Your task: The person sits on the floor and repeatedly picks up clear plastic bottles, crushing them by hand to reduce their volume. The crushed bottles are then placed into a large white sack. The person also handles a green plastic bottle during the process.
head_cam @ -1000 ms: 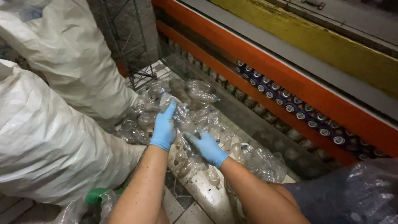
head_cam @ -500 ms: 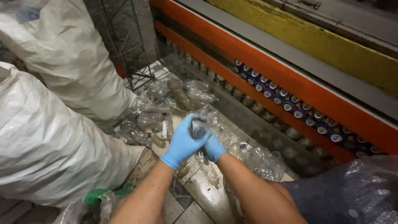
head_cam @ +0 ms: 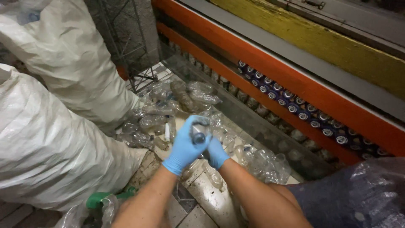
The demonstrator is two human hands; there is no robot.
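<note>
Compared with a second before, when I had both hands spread apart over the heap of crushed clear bottles (head_cam: pixel 177 114) on the floor, they had come together above it on one clear plastic bottle (head_cam: pixel 198 136). My left hand (head_cam: pixel 185 145) was wrapped closed around its upper part, capping the neck. My right hand (head_cam: pixel 216 153) was pressed closed on its lower body, mostly hidden behind the left, between the white woven sacks (head_cam: pixel 55 147) and the orange rail (head_cam: pixel 270 71).

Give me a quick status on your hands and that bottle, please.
Left hand and right hand both gloved blue, gripping one clear plastic bottle. Loose bottle pile beneath, white sacks alongside.
</note>
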